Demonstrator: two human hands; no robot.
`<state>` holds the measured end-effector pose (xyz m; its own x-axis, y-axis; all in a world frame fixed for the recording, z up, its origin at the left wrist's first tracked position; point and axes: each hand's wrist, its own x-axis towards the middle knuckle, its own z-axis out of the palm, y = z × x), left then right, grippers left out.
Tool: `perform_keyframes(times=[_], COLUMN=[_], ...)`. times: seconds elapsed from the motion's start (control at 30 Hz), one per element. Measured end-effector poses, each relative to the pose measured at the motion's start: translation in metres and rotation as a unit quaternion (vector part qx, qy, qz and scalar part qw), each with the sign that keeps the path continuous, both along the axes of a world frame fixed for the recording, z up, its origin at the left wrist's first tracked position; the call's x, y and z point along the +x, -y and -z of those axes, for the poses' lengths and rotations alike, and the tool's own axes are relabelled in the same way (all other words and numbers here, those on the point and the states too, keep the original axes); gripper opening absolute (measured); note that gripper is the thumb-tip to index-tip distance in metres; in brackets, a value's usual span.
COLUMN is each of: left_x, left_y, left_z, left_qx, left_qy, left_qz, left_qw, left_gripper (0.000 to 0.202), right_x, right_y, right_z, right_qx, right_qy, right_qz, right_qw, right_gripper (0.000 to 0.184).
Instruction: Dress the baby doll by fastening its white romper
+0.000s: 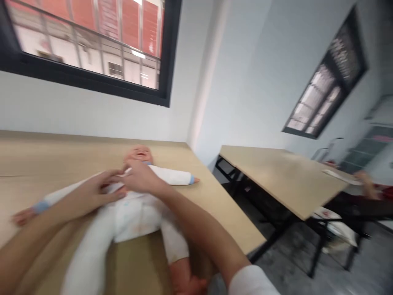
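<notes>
White walls with dark-framed windows stand behind a pale wooden bench (190,164), and a second bench (285,176) sits well apart to the right, where another person's hand (364,180) rests at its far end. On the near bench a baby doll (135,213) in a white suit lies on its back, head toward the wall, arms spread. Both hands meet on its chest: the left hand (95,192) and right hand (139,178) each have their fingers curled, pinching the white fabric at the doll's chest, though blur hides the exact grip.
</notes>
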<state>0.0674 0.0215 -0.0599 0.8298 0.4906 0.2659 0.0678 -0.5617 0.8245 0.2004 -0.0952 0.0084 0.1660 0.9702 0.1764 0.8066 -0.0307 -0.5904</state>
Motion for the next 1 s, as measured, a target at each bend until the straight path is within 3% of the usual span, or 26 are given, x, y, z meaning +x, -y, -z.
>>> perform_keyframes(times=[0.1,0.27,0.37,0.43,0.53,0.6,0.67,0.87,1.0], left_x=[-0.024,-0.021,-0.030,-0.043,-0.067,-0.081,-0.089,-0.075,-0.062], left_y=[-0.003,-0.003,-0.009,-0.017,-0.035,-0.045,-0.048,-0.023,-0.010], left_z=[-0.007,-0.012,-0.020,-0.026,-0.031,-0.031,-0.032,-0.040,-0.040], left_qx=[0.014,-0.029,-0.064,-0.072,-0.055,-0.058,-0.078,-0.038,0.011], left_qy=[-0.032,-0.044,-0.044,-0.063,-0.118,-0.181,-0.237,-0.208,-0.193], left_qz=[-0.015,-0.012,0.016,0.013,-0.053,-0.095,-0.098,0.001,-0.018], left_qw=[0.999,0.999,0.997,0.995,0.990,0.977,0.963,0.977,0.981], left_gripper=[0.071,0.063,0.062,0.063,0.056,0.054,0.051,0.048,0.030], right_x=[0.008,0.016,0.018,0.019,0.019,0.017,0.011,-0.018,-0.023], right_y=[-0.001,0.020,0.029,0.029,0.024,0.019,0.014,0.001,-0.002], right_z=[-0.011,-0.040,-0.045,-0.042,-0.035,-0.029,-0.022,0.002,0.009], right_qx=[-0.009,0.005,-0.012,-0.028,-0.028,-0.019,-0.004,-0.002,-0.003], right_qy=[-0.030,-0.091,-0.105,-0.102,-0.097,-0.095,-0.075,0.031,0.060], right_qz=[-0.008,0.003,0.004,0.003,-0.018,-0.040,-0.071,-0.152,-0.142], right_qw=[0.999,0.996,0.994,0.994,0.995,0.994,0.995,0.988,0.988], right_gripper=[0.028,0.022,0.023,0.024,0.018,0.018,0.020,0.032,0.034])
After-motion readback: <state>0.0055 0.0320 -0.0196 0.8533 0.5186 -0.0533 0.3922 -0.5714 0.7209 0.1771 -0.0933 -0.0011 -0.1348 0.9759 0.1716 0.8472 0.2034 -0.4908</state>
